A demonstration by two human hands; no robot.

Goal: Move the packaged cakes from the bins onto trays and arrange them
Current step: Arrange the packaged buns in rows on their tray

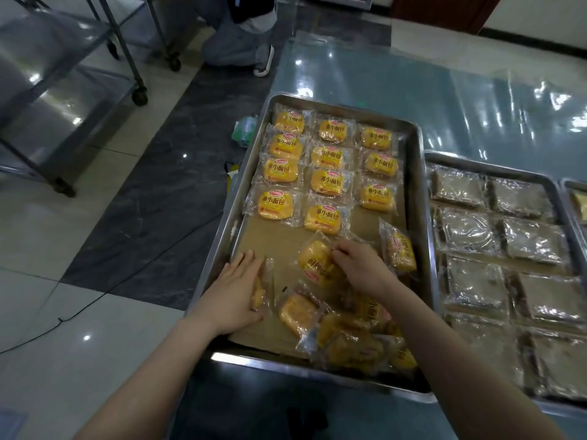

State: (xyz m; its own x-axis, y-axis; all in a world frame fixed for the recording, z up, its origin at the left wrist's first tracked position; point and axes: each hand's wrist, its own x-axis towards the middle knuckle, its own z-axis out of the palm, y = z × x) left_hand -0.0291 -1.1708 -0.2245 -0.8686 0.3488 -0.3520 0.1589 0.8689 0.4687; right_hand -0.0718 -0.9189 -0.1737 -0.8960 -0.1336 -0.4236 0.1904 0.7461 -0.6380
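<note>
Food-packing workroom, steel trays of wrapped cakes, wheeled metal racks, tiled floor

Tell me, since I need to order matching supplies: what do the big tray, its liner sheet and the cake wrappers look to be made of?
The tray looks like metal, probably stainless steel: grey, with a bright reflective rim. The liner sheet looks like matte brown paper, possibly baking parchment, flat and without glare. The cake wrappers look like thin clear plastic film, glossy and crinkled, with printed yellow labels.
</note>
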